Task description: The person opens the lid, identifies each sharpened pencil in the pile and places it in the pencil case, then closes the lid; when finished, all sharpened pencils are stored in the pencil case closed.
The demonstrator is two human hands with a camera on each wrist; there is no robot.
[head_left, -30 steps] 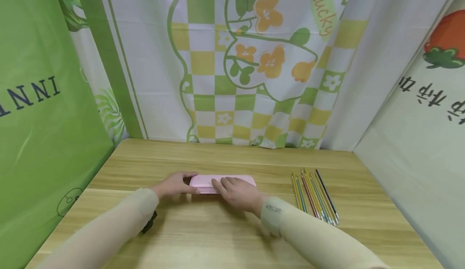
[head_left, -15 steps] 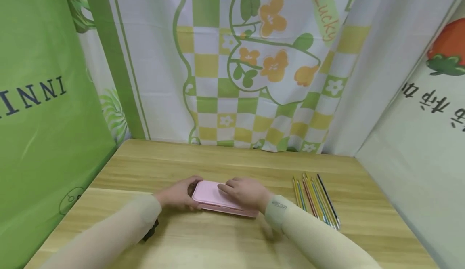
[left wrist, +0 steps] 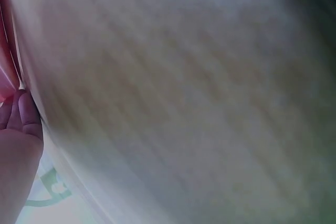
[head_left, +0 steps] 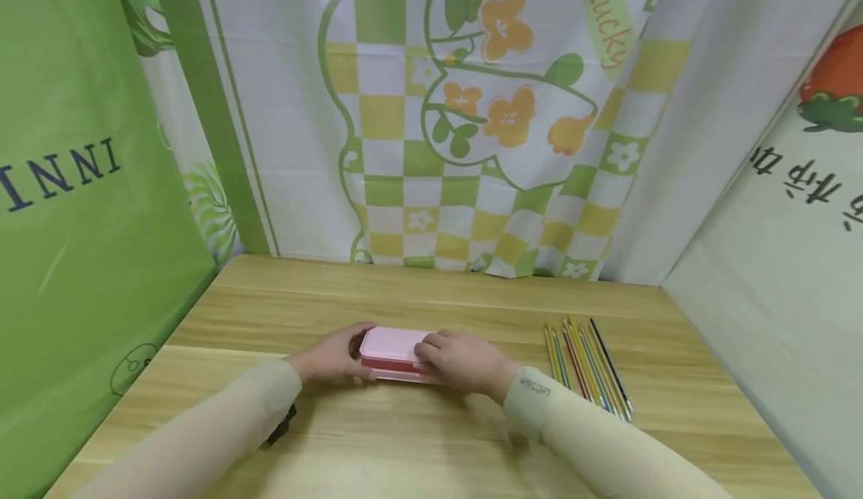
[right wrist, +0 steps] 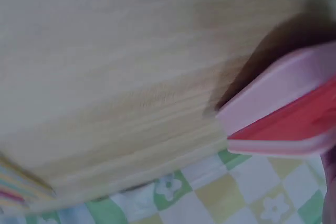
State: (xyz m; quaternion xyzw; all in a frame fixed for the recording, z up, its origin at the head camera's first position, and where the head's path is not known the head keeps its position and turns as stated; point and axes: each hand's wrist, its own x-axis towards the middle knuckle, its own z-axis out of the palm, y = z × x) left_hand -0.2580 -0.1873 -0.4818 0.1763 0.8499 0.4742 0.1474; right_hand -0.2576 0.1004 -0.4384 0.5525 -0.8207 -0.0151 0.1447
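A pink pencil case (head_left: 391,343) lies at the middle of the table, its lid lifted a little so a red inner band shows along the front. My left hand (head_left: 333,355) grips the case's left end between thumb and fingers. On the right end, my right hand (head_left: 465,363) holds the lid with bent fingers and hides that end from above. The right wrist view shows the parted pink case (right wrist: 273,95) with its red inside. At the left edge of the left wrist view, fingers of the left hand (left wrist: 23,116) meet the case.
Several pencils (head_left: 586,364) lie side by side on the wooden table (head_left: 404,446), right of the case. A small black object (head_left: 279,428) shows beside the left forearm. A patterned curtain (head_left: 458,207) hangs behind the table; a green cloth (head_left: 81,259) hangs at left.
The case was tilted toward me half a second ago and now lies straighter. Its lid has come apart from the base, showing red. My right hand has shifted slightly right.
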